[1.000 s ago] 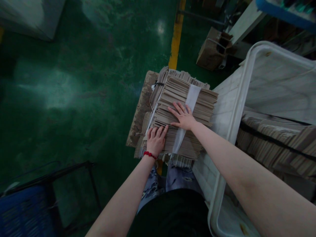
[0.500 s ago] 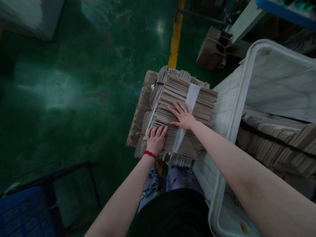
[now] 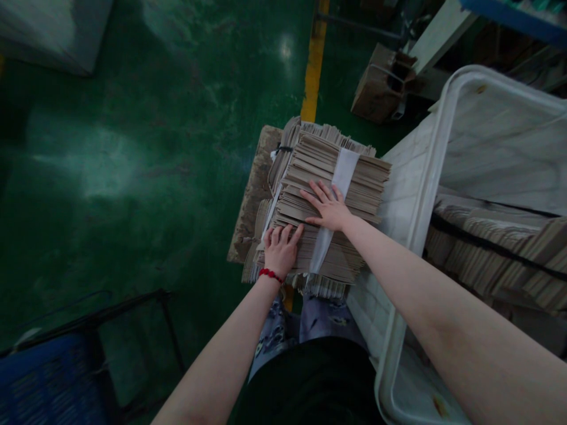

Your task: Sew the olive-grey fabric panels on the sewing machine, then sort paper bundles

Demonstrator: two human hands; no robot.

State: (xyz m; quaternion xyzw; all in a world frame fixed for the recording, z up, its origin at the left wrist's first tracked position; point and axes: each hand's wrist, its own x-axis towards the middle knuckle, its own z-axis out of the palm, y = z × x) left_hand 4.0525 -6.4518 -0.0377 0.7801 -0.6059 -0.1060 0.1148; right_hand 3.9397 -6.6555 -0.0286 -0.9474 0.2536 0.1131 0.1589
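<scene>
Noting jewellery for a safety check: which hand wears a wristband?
The left hand wears a thin red cord bracelet; the right hand, also resting on the white-strapped stack of flat brown paper, has a bare wrist.

Dim, glare on floor [image 3: 286,50], warped edges

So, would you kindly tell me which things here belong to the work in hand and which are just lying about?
In use: left hand and right hand, both spread flat on a stack of flattened brown card; white strap around it; wooden board beneath it.

Lying about: white plastic bin; bundled brown card in it; cardboard box; blue crate.
</scene>
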